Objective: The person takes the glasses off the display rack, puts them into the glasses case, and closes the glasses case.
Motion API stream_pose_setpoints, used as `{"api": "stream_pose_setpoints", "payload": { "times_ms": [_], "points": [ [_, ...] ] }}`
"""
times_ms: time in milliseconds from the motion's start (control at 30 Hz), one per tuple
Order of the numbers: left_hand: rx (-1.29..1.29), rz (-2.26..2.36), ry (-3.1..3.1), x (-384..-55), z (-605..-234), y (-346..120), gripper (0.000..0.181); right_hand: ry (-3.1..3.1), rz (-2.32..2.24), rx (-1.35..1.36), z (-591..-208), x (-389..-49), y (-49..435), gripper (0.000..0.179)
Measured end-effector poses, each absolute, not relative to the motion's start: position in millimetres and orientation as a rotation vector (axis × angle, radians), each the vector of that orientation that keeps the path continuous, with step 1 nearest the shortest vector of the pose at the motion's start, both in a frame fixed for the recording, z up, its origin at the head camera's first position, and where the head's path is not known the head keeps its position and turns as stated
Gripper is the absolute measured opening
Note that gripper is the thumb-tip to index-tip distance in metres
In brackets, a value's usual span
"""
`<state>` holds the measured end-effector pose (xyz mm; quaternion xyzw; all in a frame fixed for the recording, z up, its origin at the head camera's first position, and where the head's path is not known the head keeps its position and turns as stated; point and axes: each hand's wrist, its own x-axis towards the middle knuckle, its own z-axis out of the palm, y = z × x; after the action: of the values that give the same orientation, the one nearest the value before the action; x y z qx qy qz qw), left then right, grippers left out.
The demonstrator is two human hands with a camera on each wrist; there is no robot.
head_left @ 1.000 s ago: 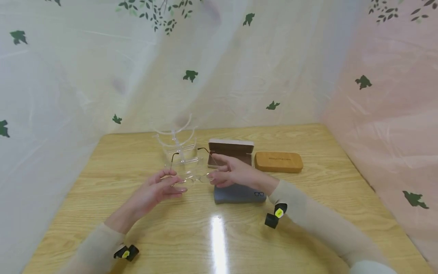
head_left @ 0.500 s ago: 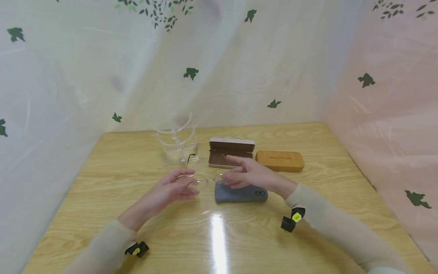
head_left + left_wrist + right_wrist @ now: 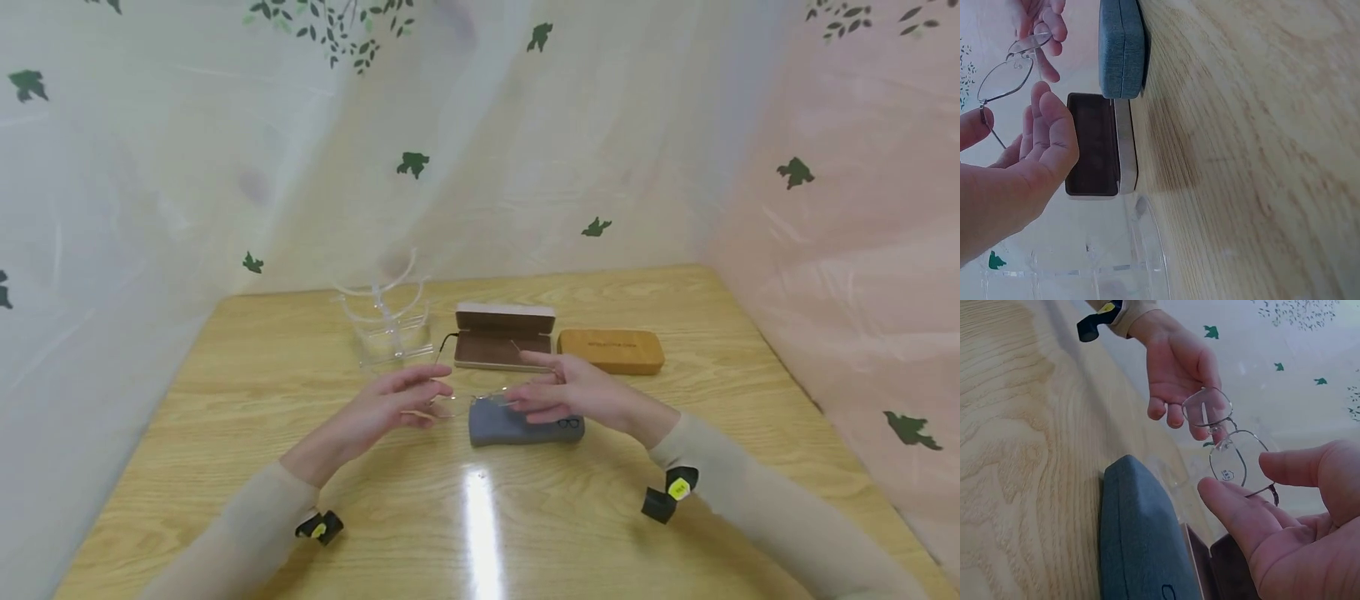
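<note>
Thin metal-rimmed eyeglasses (image 3: 1225,465) with clear lenses and dark temple tips are held up between both hands, temples unfolded and pointing away from the person. My left hand (image 3: 390,398) pinches one end of the frame near the hinge, as the left wrist view shows. At the other end, my right hand (image 3: 588,393) grips the frame near its hinge between thumb and fingers. In the head view the eyeglasses overlap the upper left of a closed grey-blue glasses case (image 3: 510,422). Beyond the hands sits an opened glasses case (image 3: 491,348) with a brown lining.
A closed orange-tan glasses case (image 3: 611,354) lies right of the opened one. On the left stands a clear acrylic tiered display stand (image 3: 390,325). All rest on a wooden table (image 3: 247,400), with a pale leaf-patterned curtain (image 3: 487,167) behind.
Both hands have carried the eyeglasses rightward, from in front of the display stand to over the grey-blue case's left part. The cases and stand stay in place.
</note>
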<state>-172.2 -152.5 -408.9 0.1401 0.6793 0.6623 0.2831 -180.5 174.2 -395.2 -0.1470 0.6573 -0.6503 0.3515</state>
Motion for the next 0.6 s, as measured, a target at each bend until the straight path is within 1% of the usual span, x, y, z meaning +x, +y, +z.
{"api": "stream_pose_setpoints", "payload": {
  "times_ms": [133,267,600],
  "points": [
    [0.371,1.760,1.798,-173.9,-408.7,-149.1,0.061,1.712,-1.704,-0.357,-397.9,-179.0,178.7,0.077],
    [0.384,1.755,1.766,-174.3,-405.6,-146.9,0.070,1.690,-1.736,-0.344,-400.3,-178.3,179.9,0.078],
    [0.429,1.741,1.745,-175.4,-404.9,-146.5,0.073,1.662,-1.757,-0.367,-400.3,-176.2,179.0,0.080]
  ]
}}
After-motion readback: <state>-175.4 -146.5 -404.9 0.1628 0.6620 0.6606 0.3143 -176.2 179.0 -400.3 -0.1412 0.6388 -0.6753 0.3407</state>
